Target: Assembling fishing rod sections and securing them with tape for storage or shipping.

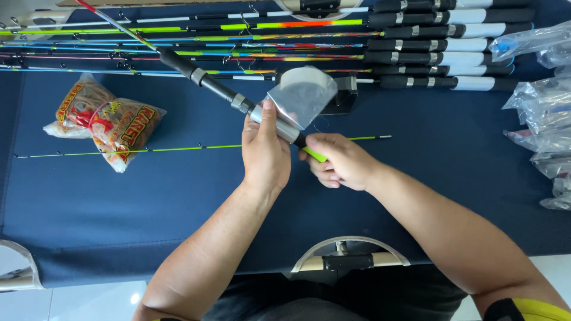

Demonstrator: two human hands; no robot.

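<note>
Item: fishing rod [202, 76], dark handle section with silver rings, held slanted between my hands above the blue table [178, 196]. My left hand [264, 148] is closed around its silver seat, thumb along it. My right hand [342, 161] is closed on the green butt end. A clear plastic sleeve [302, 95] sits just above my hands. Left of them: bag of rubber bands [107, 122], thin green rod tip [148, 149]. Beyond: row of rods [416, 44].
</note>
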